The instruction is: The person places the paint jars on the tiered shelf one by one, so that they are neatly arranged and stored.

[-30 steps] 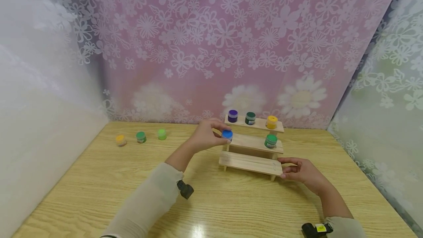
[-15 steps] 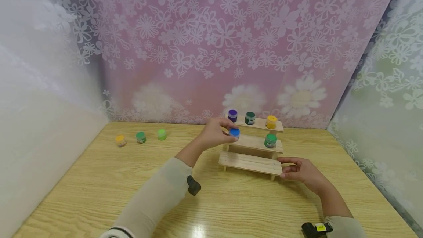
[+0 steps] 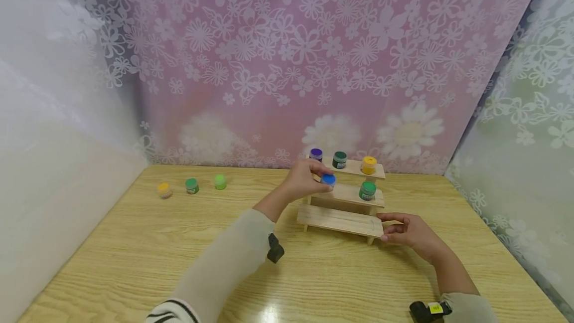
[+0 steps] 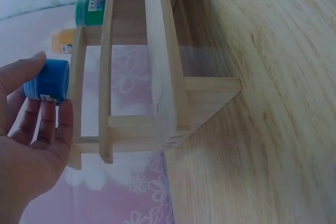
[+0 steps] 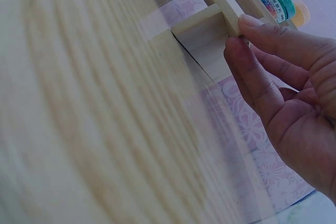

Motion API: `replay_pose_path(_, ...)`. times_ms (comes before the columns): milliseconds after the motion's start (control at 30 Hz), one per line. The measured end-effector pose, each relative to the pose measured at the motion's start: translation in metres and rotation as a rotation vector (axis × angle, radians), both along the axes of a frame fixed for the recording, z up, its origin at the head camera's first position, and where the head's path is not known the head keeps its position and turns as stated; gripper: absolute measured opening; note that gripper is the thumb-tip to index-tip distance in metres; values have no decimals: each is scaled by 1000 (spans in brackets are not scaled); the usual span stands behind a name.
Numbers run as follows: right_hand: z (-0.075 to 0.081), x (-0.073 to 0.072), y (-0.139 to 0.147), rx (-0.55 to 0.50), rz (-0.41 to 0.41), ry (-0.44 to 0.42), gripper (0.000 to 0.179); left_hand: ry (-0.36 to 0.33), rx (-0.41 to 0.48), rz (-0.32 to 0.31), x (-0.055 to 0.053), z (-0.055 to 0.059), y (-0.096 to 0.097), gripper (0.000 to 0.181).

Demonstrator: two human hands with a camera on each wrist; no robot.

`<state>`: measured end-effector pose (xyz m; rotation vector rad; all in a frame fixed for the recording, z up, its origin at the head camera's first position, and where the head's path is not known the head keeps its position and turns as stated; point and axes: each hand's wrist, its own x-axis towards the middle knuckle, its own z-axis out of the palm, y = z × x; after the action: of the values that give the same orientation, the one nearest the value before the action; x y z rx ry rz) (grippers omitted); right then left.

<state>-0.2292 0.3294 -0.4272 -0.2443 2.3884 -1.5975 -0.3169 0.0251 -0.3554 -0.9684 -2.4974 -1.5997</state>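
Note:
My left hand [image 3: 305, 179] pinches a small blue-lidded paint jar [image 3: 328, 180] between thumb and fingers. The jar [image 4: 48, 80] is held just above the middle step of a three-tier wooden stand [image 3: 336, 221]; whether it touches the step cannot be told. At the stand's right end, my right hand [image 3: 412, 236] grips the edge of the lowest step with thumb and fingertips [image 5: 247, 56]. A green paint jar [image 3: 367, 191] sits at the right of the middle step. Along the top step are a purple jar [image 3: 316, 155], a dark green jar [image 3: 340, 160] and a yellow jar [image 3: 369, 165].
At the left of the wooden table [image 3: 134, 263] stand a yellow-orange jar [image 3: 164, 191], another green jar [image 3: 192, 186] and a light green jar [image 3: 220, 182]. A pink flowered backdrop [image 3: 269, 64] rises behind the stand, with pale sheets on both sides.
My left hand has moved to the right with the blue paint jar, from the middle step's left end toward its centre. The right hand has stayed at the stand's end.

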Motion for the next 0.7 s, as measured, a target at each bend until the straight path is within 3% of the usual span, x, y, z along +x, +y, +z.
replay_pose_path(300, 0, 0, 0, -17, 1, -2, 65, -30, -39, 62, -8, -8, 14, 27)
replay_pose_path(700, 0, 0, 1, 2, 1, 5, 66, -50, -86, 76, -10, -12, 23, 28)
